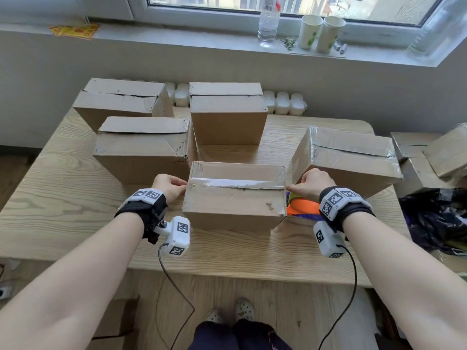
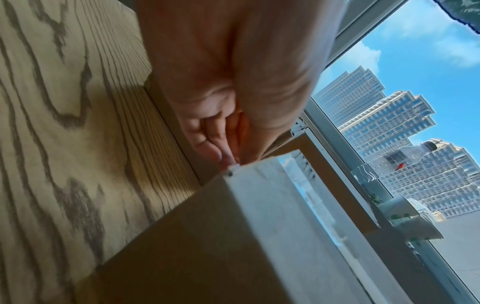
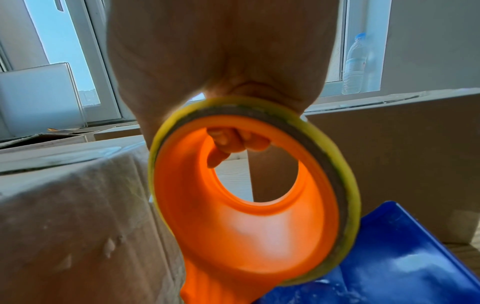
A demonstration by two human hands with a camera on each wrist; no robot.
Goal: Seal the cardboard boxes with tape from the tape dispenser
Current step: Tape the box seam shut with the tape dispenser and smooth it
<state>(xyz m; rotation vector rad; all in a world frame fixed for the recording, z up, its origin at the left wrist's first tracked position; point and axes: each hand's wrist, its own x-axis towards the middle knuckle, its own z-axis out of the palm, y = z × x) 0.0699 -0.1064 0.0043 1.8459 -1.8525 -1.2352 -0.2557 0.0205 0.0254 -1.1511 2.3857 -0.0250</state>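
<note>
A small cardboard box (image 1: pixel 232 203) stands at the table's near middle, with a strip of clear tape (image 1: pixel 237 183) running along its top seam. My left hand (image 1: pixel 169 186) is at the box's left end, fingertips (image 2: pixel 228 158) pressed against the tape at the top corner (image 2: pixel 233 170). My right hand (image 1: pixel 309 184) is at the right end and grips the orange tape dispenser (image 1: pixel 302 207), fingers curled through its ring (image 3: pixel 233 144). The dispenser (image 3: pixel 249 205) carries a yellowish tape roll and sits beside the box's right side (image 3: pixel 78 216).
Several other cardboard boxes surround it: three behind (image 1: pixel 141 147), (image 1: pixel 121 99), (image 1: pixel 227 112) and one at right (image 1: pixel 348 157). A blue object (image 3: pixel 402 257) lies under the dispenser. A dark bag (image 1: pixel 437 218) and more boxes sit at far right. A bottle (image 1: pixel 269 18) and cups (image 1: pixel 321 31) stand on the sill.
</note>
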